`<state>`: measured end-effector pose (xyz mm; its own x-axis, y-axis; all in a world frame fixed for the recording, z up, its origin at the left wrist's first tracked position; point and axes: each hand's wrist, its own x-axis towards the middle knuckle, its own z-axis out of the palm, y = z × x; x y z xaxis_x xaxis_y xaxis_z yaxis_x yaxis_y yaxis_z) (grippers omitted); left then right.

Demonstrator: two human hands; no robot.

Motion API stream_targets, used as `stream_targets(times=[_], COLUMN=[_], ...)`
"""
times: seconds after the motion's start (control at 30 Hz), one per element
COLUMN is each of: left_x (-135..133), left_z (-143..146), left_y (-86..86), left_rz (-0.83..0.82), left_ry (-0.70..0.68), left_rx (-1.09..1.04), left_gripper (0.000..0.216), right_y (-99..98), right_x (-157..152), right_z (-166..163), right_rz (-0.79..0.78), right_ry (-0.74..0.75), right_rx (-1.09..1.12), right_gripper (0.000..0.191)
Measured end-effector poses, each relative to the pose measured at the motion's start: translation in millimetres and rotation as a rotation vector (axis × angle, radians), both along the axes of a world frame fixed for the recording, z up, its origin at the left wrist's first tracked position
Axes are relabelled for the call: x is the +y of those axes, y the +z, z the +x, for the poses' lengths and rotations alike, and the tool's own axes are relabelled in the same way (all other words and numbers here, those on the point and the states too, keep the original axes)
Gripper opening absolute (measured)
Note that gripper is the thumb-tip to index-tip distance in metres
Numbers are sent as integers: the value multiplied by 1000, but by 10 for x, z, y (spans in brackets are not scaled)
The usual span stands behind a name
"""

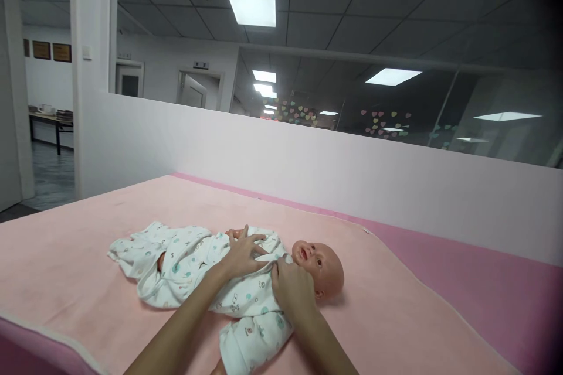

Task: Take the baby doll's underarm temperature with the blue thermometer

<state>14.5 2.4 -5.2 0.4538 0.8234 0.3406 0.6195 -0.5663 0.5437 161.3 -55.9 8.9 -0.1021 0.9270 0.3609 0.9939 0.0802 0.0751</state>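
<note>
A baby doll (319, 269) lies on its back on a pink blanket (88, 258), head to the right. It wears a white printed romper (185, 266) with small coloured figures. My left hand (244, 252) rests on the doll's chest, fingers spread flat on the cloth. My right hand (292, 290) is closed on the romper's fabric at the doll's neck, just left of its chin. One sleeve (253, 337) of the romper lies toward me, near my right forearm.
The blanket covers a bed whose darker pink cover (484, 287) shows at the right. A low white partition (308, 170) runs behind the bed, with glass above it. A doorway at the far left opens on a room with a table (50, 120).
</note>
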Motion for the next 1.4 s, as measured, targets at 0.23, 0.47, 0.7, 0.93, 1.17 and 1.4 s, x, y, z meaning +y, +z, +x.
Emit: stream_targets(times=[0.23,0.47,0.7,0.93,1.17,1.4], left_x=[-88,-127,-85,-104,-92,-90], left_z=[113,173,168,168,175,176], left_y=[10,-20,-55,-44,-41,-27], left_rz=[302,429,446,428,337,288], left_ry=[45,-15,32,-12,-41,-60], left_rx=[40,34,-5,-14,-47,-79], left_gripper=[21,20,24,24,23,22], right_y=[-244,-451,-541,-568,-582,-579], right_x=[14,124,155,182,204,208], right_z=[-15,31,53,56,54,64], right_rz=[249,473,537,569,590,576], right_ry=[-24,183,273,314,323,320], right_rx=[175,513,722,787,792,792], right_gripper=[22,18,15,17,11,11])
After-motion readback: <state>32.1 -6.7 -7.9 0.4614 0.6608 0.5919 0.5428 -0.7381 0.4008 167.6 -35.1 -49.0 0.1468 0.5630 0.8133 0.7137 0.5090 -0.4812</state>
